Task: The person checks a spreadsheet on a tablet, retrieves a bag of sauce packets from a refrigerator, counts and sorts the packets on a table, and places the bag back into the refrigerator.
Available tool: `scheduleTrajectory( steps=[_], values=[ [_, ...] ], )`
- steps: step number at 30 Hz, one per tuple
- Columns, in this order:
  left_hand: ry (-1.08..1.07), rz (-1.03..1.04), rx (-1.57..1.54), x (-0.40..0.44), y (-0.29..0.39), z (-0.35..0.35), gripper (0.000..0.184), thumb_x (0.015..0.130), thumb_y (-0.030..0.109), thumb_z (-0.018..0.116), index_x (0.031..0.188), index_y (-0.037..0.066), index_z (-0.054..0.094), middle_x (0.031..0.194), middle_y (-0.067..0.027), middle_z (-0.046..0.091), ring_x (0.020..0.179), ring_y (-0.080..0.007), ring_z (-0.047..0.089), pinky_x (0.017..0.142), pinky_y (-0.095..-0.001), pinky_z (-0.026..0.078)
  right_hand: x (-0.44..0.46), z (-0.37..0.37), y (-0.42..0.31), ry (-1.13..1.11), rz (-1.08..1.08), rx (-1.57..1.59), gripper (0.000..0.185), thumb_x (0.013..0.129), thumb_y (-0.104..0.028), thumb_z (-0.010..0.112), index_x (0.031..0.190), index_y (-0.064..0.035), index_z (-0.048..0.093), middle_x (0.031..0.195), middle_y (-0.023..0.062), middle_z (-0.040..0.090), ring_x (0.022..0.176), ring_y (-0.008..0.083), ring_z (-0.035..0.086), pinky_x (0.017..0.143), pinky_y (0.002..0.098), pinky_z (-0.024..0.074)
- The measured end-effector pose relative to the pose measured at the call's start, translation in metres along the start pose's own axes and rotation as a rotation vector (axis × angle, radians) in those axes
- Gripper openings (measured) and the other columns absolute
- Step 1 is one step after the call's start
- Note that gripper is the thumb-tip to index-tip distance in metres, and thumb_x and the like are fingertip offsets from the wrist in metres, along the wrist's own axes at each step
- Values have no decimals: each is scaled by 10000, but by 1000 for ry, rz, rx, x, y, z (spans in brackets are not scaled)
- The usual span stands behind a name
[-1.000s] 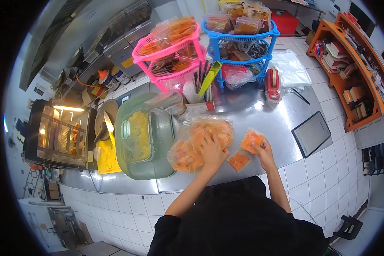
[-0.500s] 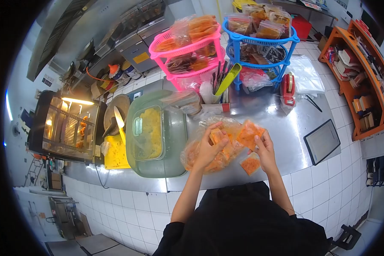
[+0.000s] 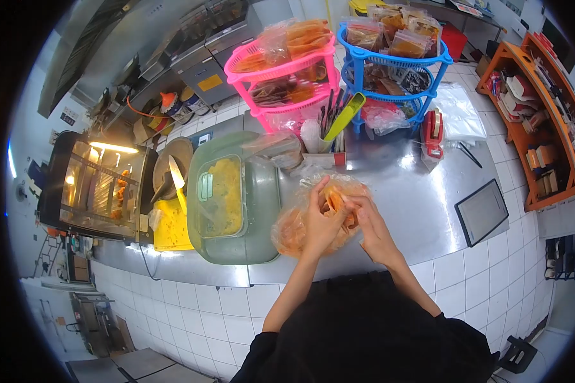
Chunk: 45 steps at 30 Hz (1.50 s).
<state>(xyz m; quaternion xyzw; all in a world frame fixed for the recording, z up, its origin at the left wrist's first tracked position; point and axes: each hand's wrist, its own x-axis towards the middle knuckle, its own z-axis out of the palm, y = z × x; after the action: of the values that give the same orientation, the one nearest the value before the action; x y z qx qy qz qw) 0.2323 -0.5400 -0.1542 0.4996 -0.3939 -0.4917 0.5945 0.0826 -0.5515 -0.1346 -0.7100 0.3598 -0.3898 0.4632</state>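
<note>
A clear plastic bag (image 3: 290,231) filled with orange packets lies on the steel table. Over its right part, my left hand (image 3: 322,220) is closed around an orange packet (image 3: 334,200). My right hand (image 3: 370,226) touches the same packet from the right, thumb and fingers pressed together at its edge. The fingers partly hide the packet, and the lower part of the bag's right side is behind my hands.
Left of the bag stands a green lidded tub (image 3: 262,210), with a knife (image 3: 177,175) and yellow board (image 3: 171,226) beyond. Behind are pink (image 3: 281,67) and blue racks (image 3: 396,62) and a red tape dispenser (image 3: 433,134). A tablet (image 3: 482,212) lies right.
My right hand has moved left to meet my left hand over the bag. The loose packet that lay on the table beside the bag no longer shows there.
</note>
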Motion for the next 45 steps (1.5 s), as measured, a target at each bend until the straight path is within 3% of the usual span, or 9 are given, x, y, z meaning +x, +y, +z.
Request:
scheduleTrajectory(
  steps=[3, 6, 12, 15, 21, 27, 33, 36, 45],
  values=[
    [-26, -180, -273, -1, -12, 3, 675, 905, 368, 672, 1440, 121, 342, 1220, -162, 551, 1111, -225, 578, 910, -336, 511, -2, 3, -7, -24, -71, -120, 503, 1054, -359, 230, 1264, 8, 501, 1218, 139, 505, 1219, 245, 463, 1043, 350, 339],
    [-83, -405, -596, -4, -7, 0, 621, 945, 412, 592, 1452, 183, 315, 1299, -185, 491, 1135, -280, 569, 930, -423, 520, -6, -18, -2, -147, 69, 227, 429, 1040, -331, 354, 1256, 6, 510, 1258, 137, 478, 1175, 262, 461, 983, 387, 377],
    [-115, -402, -754, -16, -13, -20, 636, 932, 258, 609, 1465, 200, 267, 1403, -186, 397, 1165, -330, 542, 935, -523, 511, -75, -33, 111, -77, 492, -758, 596, 824, -237, 736, 1323, -96, 441, 1231, 226, 448, 1105, 313, 486, 894, 391, 442],
    [-127, -395, -663, -22, -15, -27, 661, 908, 199, 638, 1462, 172, 280, 1396, -170, 412, 1144, -310, 547, 927, -521, 518, -99, -8, 118, 78, 323, -772, 699, 735, -164, 806, 1313, -112, 417, 1055, 226, 555, 938, 350, 579, 787, 394, 494],
    [-59, -546, -473, -53, -27, -38, 634, 906, 181, 666, 1448, 152, 337, 1378, -161, 432, 1100, -266, 562, 875, -491, 555, -87, -30, 126, 61, 620, -340, 374, 741, -34, 781, 1020, -37, 532, 716, 96, 627, 636, 212, 630, 615, 322, 512],
    [1, -598, -591, -70, -38, -22, 578, 922, 263, 660, 1417, 150, 384, 1321, -152, 483, 1063, -260, 580, 844, -490, 560, -50, -9, 20, 189, 254, -19, 172, 819, 28, 682, 937, -13, 564, 825, 103, 641, 694, 133, 616, 640, 269, 499],
    [11, -453, -817, -73, -40, -44, 598, 930, 284, 631, 1412, 156, 301, 1291, -154, 495, 1095, -315, 571, 822, -500, 557, -24, 15, 15, -287, -178, -1, 266, 819, -7, 688, 1058, 11, 573, 954, 118, 592, 764, 181, 614, 665, 274, 500],
    [12, -298, -695, -77, -23, -57, 577, 925, 228, 627, 1387, 147, 292, 1296, -160, 489, 1101, -327, 571, 836, -502, 561, -2, 24, 54, 78, 210, -82, 437, 800, -14, 696, 1191, 8, 502, 922, 125, 582, 719, 208, 603, 655, 301, 501],
    [54, -314, -665, -75, -15, -64, 534, 932, 186, 612, 1370, 134, 310, 1301, -169, 484, 1080, -331, 596, 823, -498, 579, 27, 62, 99, 292, 267, -82, 623, 768, 34, 708, 1277, -56, 359, 704, 39, 578, 635, 113, 558, 611, 243, 464]
  ],
)
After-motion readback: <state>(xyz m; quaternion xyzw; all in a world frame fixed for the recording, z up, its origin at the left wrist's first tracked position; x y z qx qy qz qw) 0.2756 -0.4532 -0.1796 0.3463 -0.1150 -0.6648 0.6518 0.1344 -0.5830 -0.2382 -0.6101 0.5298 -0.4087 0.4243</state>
